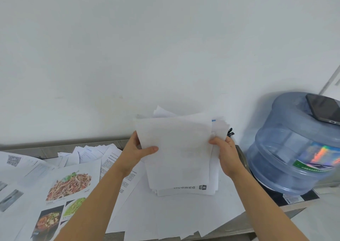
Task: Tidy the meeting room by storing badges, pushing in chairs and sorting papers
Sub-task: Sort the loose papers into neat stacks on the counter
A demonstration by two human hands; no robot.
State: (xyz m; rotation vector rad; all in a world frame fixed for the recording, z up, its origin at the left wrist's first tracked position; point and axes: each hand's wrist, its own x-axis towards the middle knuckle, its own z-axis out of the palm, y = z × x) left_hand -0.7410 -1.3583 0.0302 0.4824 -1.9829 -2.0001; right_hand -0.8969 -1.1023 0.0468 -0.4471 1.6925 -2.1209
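Observation:
A stack of white papers (180,148) stands on its lower edge, raised above the wooden table (44,151) in front of the white wall. My left hand (137,152) grips its left side, thumb across the front sheet. My right hand (225,153) grips its right side with curled fingers. The stack's top edges are uneven, with some sheets sticking out at the upper right. Its bottom edge rests on loose white sheets (174,213) lying on the table.
Printed sheets with food photos (70,183) and text pages (88,153) cover the table's left half. A blue water jug (294,148) lies to the right with a dark phone (323,110) on top. Something small and black (230,132) shows behind the stack.

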